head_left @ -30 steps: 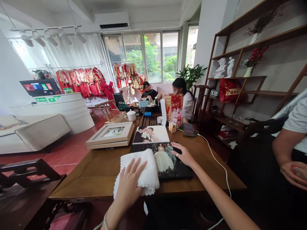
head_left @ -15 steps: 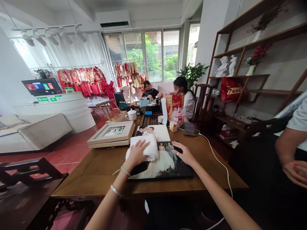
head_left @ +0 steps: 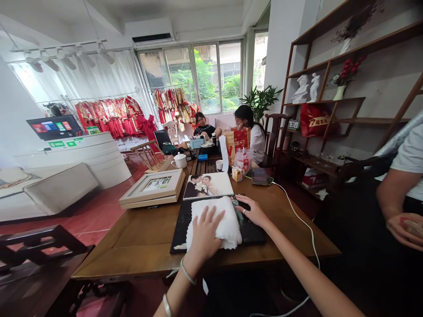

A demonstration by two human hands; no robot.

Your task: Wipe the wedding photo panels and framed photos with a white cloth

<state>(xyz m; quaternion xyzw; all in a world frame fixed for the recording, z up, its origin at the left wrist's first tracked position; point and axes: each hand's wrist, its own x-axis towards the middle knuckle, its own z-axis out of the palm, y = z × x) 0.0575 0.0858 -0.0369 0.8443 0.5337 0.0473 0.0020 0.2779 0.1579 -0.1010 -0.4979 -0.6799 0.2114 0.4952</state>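
A large dark photo panel (head_left: pixel 180 224) with a wedding picture lies flat near the front edge of the wooden table (head_left: pixel 142 237). My left hand (head_left: pixel 205 233) lies spread and flat on a white cloth (head_left: pixel 228 222) that covers the panel's middle. My right hand (head_left: pixel 253 211) rests open on the panel's right part, fingers flat, a ring on one finger. A second wedding photo (head_left: pixel 206 184) lies just behind the panel.
Stacked wooden picture frames (head_left: pixel 152 187) sit at the left. A phone (head_left: pixel 261 177) with a white cable (head_left: pixel 304 229) lies at the right. Another person's arm and hand (head_left: pixel 401 229) are at the far right. Two people sit at the table's far end among bags and a teapot (head_left: pixel 180 160).
My left hand has slid the cloth from the panel's near left corner up to its top, then back down and right over its middle. My right hand has stayed in place.
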